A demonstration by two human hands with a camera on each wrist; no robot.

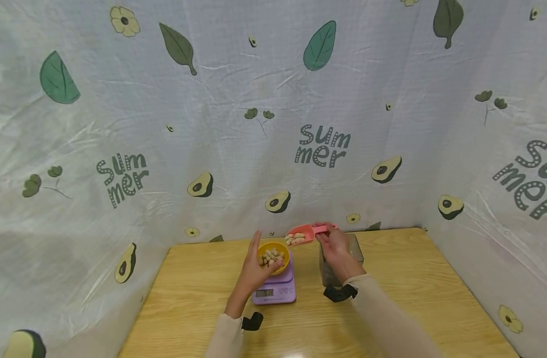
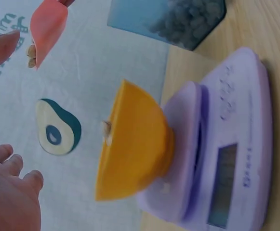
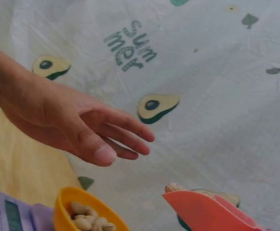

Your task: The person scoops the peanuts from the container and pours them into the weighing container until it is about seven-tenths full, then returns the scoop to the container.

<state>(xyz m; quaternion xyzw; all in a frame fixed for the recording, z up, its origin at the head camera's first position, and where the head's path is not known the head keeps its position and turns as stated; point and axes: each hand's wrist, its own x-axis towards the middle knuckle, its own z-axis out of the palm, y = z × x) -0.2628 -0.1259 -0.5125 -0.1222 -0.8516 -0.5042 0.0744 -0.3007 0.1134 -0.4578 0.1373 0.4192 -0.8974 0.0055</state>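
Note:
My right hand [image 1: 338,252] grips the handle of a pink scoop [image 1: 310,230], raised just right of a yellow bowl [image 1: 274,243]. Several peanuts [image 1: 294,239] lie at the scoop's front end and poke over its lip in both wrist views. More peanuts [image 3: 89,219] sit inside the bowl, which stands on a purple kitchen scale [image 2: 248,130] with a small display. Fingers spread and relaxed, my left hand [image 3: 67,113] hovers over the bowl's left side, holding nothing; the right wrist view shows it above the rim.
A clear bin [image 1: 356,247] stands right of the scale, beneath my right hand, with a heap of peanuts [image 2: 190,21] visible through its wall. Wooden tabletop [image 1: 188,293] extends around them. A printed sheet [image 1: 237,149] hangs behind the table and along both sides.

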